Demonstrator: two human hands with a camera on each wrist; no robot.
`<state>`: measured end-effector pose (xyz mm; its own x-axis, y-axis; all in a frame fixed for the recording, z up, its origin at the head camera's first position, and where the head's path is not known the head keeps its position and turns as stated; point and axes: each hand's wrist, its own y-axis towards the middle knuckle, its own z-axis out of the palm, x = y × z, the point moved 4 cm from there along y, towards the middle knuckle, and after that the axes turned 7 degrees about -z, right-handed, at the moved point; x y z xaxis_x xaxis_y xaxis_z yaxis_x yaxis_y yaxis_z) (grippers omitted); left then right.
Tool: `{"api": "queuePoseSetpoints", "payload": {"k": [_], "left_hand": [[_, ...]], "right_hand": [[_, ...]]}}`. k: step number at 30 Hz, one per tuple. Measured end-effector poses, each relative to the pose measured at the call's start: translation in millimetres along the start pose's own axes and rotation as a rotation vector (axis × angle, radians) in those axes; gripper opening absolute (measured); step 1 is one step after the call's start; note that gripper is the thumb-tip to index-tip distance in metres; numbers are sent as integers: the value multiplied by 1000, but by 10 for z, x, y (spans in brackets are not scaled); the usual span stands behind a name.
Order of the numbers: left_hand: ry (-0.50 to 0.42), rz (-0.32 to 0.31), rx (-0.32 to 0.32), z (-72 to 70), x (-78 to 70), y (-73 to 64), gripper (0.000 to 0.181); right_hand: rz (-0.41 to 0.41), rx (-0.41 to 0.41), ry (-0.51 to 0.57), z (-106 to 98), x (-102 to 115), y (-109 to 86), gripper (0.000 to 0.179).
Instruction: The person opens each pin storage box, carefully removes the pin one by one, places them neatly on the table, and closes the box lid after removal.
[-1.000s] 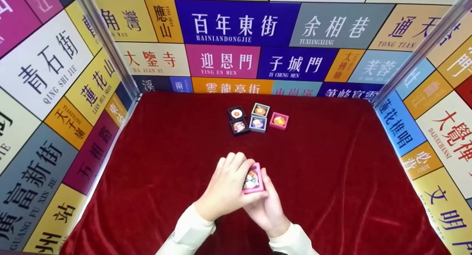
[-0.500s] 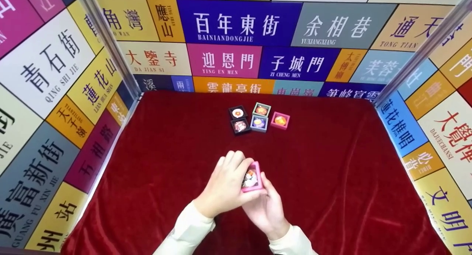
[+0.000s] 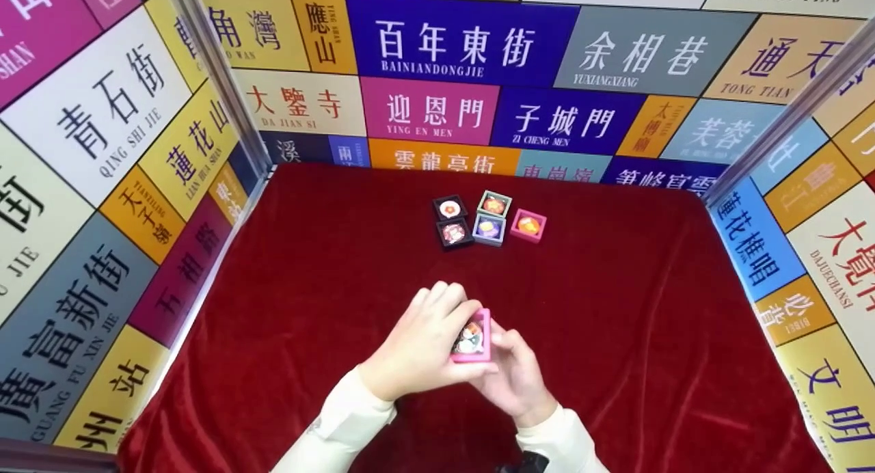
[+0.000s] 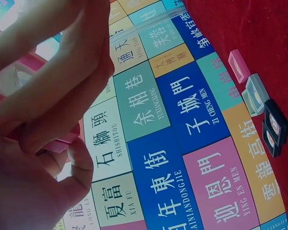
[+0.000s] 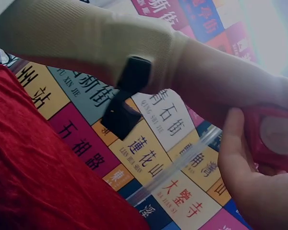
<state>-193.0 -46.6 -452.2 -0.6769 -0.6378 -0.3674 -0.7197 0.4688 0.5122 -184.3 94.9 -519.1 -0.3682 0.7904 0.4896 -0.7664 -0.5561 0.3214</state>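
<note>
A small pink square box (image 3: pixel 487 333) with a clear window and a white-and-orange figure inside is held up in front of the body. My left hand (image 3: pixel 418 346) grips it from the left, fingers over its far side and thumb along the near edge. On the right, my right hand (image 3: pixel 519 381) has its fingers curled against the box's side and underside. The right wrist view shows the box's back (image 5: pixel 257 136) with a pale round disc and a right fingertip at its edge. In the left wrist view, the left fingers (image 4: pixel 62 72) mostly hide the box.
Farther back on the red velvet cloth (image 3: pixel 328 268) stand several similar small boxes: two black boxes (image 3: pixel 451 244), a green box (image 3: pixel 506 203), a blue-grey box (image 3: pixel 489 240) and another pink box (image 3: pixel 528 236). Sign-covered walls (image 3: pixel 465 35) enclose the back and both sides.
The head view has shifted slightly, so the scene sits a little farther right. The left hand keeps its grip on the pink box; the right fingers have drawn in and curled lower beside it.
</note>
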Motion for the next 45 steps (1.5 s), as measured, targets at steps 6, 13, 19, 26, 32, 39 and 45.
{"api": "queuePoseSetpoints", "payload": {"k": [6, 13, 19, 26, 32, 39, 45], "left_hand": [[-10, 30, -14, 23, -46, 32, 72], [-28, 36, -46, 53, -61, 31, 73], [-9, -17, -49, 78, -13, 13, 73], [108, -18, -22, 172, -7, 3, 78], [171, -28, -36, 270, -7, 11, 80], [41, -53, -47, 218, 14, 18, 77], [-19, -48, -44, 105, 3, 88, 75]], "right_hand": [[-6, 48, 1, -30, 53, -4, 43], [-15, 72, -27, -75, 58, -19, 44], [-6, -25, 42, -49, -32, -21, 43], [-140, -245, -86, 55, -173, 49, 52], [-227, -356, -44, 81, -186, 35, 46], [-174, -326, -105, 68, -149, -15, 45], [-164, -177, -117, 37, -53, 4, 44]]}}
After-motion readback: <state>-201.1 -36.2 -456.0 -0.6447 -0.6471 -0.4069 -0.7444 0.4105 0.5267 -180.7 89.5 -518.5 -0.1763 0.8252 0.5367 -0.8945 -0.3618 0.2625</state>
